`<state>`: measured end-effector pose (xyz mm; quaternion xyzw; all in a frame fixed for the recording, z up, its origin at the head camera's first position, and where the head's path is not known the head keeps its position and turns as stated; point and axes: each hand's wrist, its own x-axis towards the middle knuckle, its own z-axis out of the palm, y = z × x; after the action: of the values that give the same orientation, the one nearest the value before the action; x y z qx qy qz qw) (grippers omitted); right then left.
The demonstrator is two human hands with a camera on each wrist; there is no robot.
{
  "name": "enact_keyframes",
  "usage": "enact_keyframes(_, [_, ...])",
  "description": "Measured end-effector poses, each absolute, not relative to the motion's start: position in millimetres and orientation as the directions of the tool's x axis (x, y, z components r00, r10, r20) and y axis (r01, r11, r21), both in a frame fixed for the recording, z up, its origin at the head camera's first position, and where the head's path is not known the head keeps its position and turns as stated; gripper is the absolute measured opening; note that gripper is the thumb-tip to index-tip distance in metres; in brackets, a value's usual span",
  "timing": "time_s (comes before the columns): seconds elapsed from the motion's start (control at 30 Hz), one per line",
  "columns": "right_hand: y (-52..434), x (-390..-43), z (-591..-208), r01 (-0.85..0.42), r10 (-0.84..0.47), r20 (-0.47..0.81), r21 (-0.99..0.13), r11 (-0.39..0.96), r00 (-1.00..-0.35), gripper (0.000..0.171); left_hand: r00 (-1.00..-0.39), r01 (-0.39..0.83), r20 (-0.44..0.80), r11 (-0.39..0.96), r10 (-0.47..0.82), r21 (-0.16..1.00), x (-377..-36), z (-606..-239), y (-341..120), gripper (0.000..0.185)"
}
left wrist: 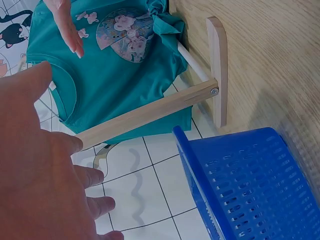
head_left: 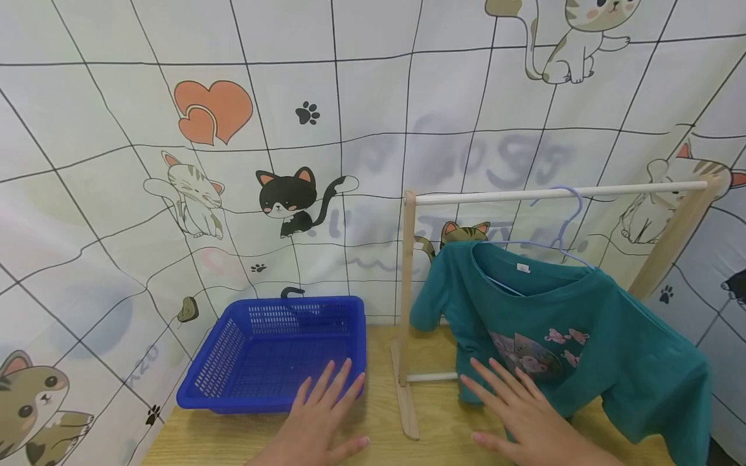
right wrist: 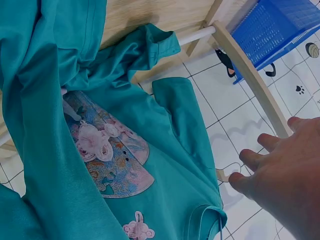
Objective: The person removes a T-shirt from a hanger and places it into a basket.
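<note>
Head view: your left hand (head_left: 317, 417) and right hand (head_left: 524, 414) are spread, gripping nothing. The teal shirt (head_left: 577, 304) needs no holding because its hanger (head_left: 561, 239) hooks over the rack's (head_left: 407, 291) top rail (head_left: 484, 197); the blue basket (head_left: 241, 404) stands beside the rack, carried by the table (head_left: 381, 395).

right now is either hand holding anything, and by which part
Nothing is held: the left hand and right hand are both empty, with fingers spread.
</note>
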<state>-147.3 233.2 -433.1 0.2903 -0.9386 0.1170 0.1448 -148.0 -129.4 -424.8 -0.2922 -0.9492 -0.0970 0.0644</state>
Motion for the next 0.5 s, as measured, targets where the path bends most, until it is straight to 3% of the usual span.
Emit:
enact_keyframes(0.23, [235,-147,-428,-0.555,-0.485,0.314,-0.193,0.809,-0.816,0.068,-0.814,0.576,0.212,0.8,0.541,0.168,-150,-427,-126,0.079])
enact_keyframes(0.5, [244,-148,-404,-0.515,-0.427,0.361,-0.198,0.834,-0.829,0.067,-0.824,0.566,0.245,0.757,0.511,0.327,-163,-427,-113,0.074])
